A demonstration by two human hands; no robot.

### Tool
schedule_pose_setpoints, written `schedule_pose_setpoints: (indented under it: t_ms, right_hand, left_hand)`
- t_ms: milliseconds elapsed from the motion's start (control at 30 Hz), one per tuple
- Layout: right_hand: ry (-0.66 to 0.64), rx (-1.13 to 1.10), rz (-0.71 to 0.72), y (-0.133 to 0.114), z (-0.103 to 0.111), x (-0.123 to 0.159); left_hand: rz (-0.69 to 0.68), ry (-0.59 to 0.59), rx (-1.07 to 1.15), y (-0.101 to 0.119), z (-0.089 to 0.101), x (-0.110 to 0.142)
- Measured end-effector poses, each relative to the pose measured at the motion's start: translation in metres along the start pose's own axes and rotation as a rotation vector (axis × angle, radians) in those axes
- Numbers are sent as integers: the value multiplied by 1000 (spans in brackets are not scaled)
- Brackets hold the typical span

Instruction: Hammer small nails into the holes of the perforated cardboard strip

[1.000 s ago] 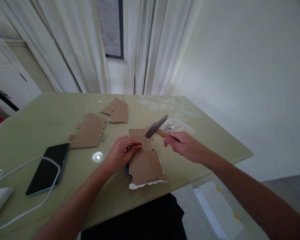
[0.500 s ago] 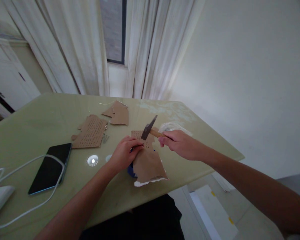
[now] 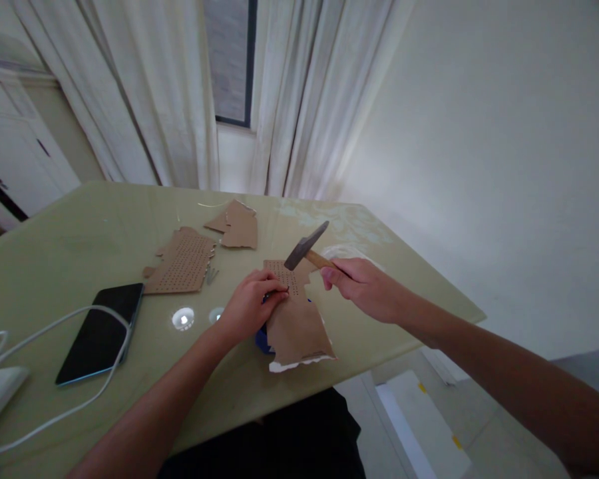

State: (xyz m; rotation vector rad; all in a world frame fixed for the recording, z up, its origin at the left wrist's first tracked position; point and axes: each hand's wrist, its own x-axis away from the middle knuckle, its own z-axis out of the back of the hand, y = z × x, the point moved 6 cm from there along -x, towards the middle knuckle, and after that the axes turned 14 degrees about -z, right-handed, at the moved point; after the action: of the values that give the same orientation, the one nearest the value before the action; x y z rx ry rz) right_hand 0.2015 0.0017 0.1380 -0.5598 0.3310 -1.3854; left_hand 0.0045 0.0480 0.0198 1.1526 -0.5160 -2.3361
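My right hand [image 3: 362, 286] is wrapped round the wooden handle of a hammer [image 3: 305, 247]. Its metal head is tilted above a torn piece of brown cardboard [image 3: 299, 329] with rows of small holes in its far part. Finger and thumb of my left hand [image 3: 257, 301] pinch a thin nail [image 3: 287, 289] at the edge of those holes; most of the nail is hidden by the fingers. Under the cardboard a dark blue object [image 3: 263, 340] shows only in part. A gap separates the hammer head from the nail.
Left of my hands lie a second perforated cardboard piece [image 3: 182, 263], several loose nails [image 3: 211, 275] and a phone [image 3: 102, 332] crossed by a white cable [image 3: 110, 372]. Farther back are cardboard scraps [image 3: 239, 226]. A clear plastic bag [image 3: 347, 253] lies behind my right hand.
The hammer head has risen a little and swung away from the nail, with my right hand shifting slightly right. My left hand keeps its pinch at about the same spot.
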Motion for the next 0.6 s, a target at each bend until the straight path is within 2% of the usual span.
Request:
schedule_pose_setpoints:
  t_ms: [167, 367, 533, 600]
  right_hand:
    - [-95, 120, -78, 7, -19, -1]
    - [-18, 62, -85, 6, -13, 1]
    - [-104, 118, -155, 14, -29, 0]
    - [-89, 96, -159, 17, -30, 0]
  left_hand:
    - [34, -17, 14, -1, -1, 1]
    - [60, -12, 47, -3, -3, 2]
    - [88, -27, 69, -3, -4, 4]
    - [110, -28, 65, -3, -3, 5]
